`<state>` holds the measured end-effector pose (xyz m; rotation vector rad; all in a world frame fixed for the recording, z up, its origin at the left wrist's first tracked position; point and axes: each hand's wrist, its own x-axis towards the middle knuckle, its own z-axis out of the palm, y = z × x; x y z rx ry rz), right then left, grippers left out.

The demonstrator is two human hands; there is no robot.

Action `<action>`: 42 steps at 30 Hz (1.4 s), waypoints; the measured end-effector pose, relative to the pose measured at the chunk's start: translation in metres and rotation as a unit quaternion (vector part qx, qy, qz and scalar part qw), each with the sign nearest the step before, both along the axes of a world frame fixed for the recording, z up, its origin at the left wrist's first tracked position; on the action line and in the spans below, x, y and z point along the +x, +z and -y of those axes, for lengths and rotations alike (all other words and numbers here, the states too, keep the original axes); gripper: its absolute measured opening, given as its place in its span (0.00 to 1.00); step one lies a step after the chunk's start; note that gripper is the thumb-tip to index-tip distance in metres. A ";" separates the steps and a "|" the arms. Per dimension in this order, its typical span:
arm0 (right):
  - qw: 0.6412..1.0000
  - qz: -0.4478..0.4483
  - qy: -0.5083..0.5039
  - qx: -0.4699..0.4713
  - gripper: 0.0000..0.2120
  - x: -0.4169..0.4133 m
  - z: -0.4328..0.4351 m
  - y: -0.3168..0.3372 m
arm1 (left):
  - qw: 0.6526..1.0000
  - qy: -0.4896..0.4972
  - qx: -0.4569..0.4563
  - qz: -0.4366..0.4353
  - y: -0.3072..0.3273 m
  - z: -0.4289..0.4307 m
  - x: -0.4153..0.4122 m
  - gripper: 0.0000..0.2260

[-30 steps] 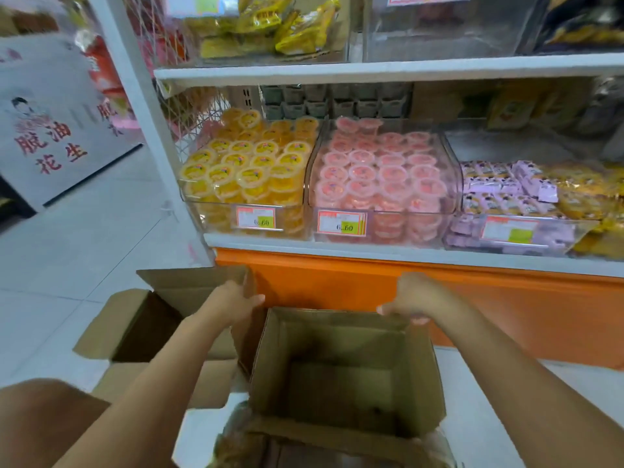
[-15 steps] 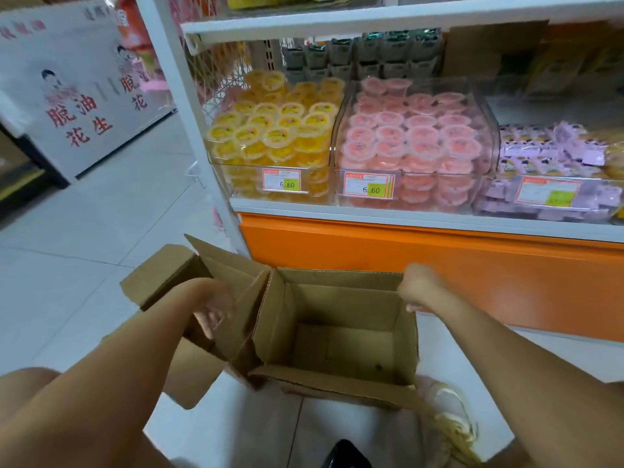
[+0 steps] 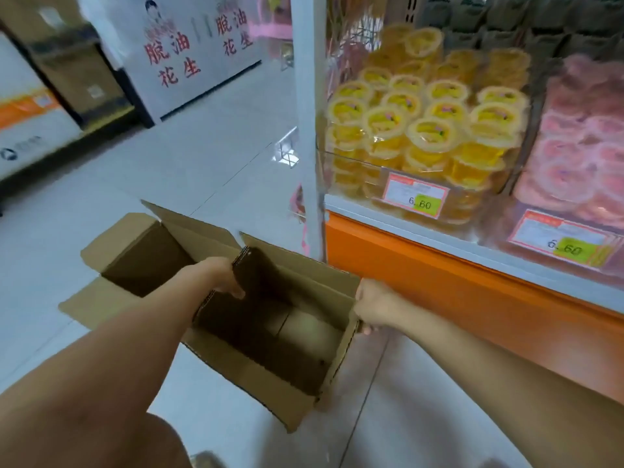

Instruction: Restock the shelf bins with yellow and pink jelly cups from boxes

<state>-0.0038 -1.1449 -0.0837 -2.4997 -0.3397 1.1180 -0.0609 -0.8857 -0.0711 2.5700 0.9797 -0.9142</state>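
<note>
An empty cardboard box [image 3: 297, 363] sits open on the floor in front of the shelf. My left hand [image 3: 221, 276] grips its left wall at the rim, fingers curled inside. My right hand [image 3: 373, 305] grips the right wall at its top edge. A second empty cardboard box [image 3: 141, 261] stands open just to the left, touching the first. On the shelf, a clear bin holds several yellow jelly cups [image 3: 429, 119]. Beside it, a bin of pink jelly cups [image 3: 580, 157] fills the right edge of the view.
The orange shelf base [image 3: 456, 285] runs along the right, close to the box. A white upright post [image 3: 309, 130] marks the shelf corner. White tiled floor [image 3: 169, 163] stretches left toward a sign with red characters [image 3: 189, 52] and stacked cartons.
The view has swung left and closer to the shelf corner. My left hand moved from the neighbouring box's flap onto the near box's left wall. My right hand kept its grip.
</note>
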 end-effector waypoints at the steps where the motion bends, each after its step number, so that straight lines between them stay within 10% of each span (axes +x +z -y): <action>1: 1.000 -0.013 0.025 0.001 0.06 0.006 -0.015 0.001 | 1.000 0.001 0.023 0.011 -0.006 -0.014 0.002 0.20; 5: 0.995 -0.035 0.091 -0.001 0.11 0.029 -0.063 -0.001 | 0.997 0.013 0.063 0.048 -0.022 -0.057 0.012 0.04; 14: 0.987 0.013 0.145 -0.061 0.13 0.047 -0.104 0.061 | 0.994 0.096 -0.002 0.055 0.007 -0.092 -0.019 0.11; 20: 0.929 0.231 0.290 0.012 0.19 0.051 -0.157 0.158 | 0.981 0.171 -0.014 0.094 0.090 -0.120 -0.046 0.11; 28: 0.886 0.185 0.418 -0.078 0.10 0.049 -0.274 0.285 | 0.964 0.231 -0.088 0.101 0.230 -0.195 -0.098 0.05; 33: 0.868 0.170 0.459 -0.085 0.11 0.037 -0.356 0.363 | 0.956 0.206 -0.181 0.105 0.312 -0.260 -0.126 0.20; 42: 0.803 0.321 0.498 -0.064 0.14 0.073 -0.499 0.459 | 0.890 0.358 -0.182 0.218 0.394 -0.372 -0.138 0.04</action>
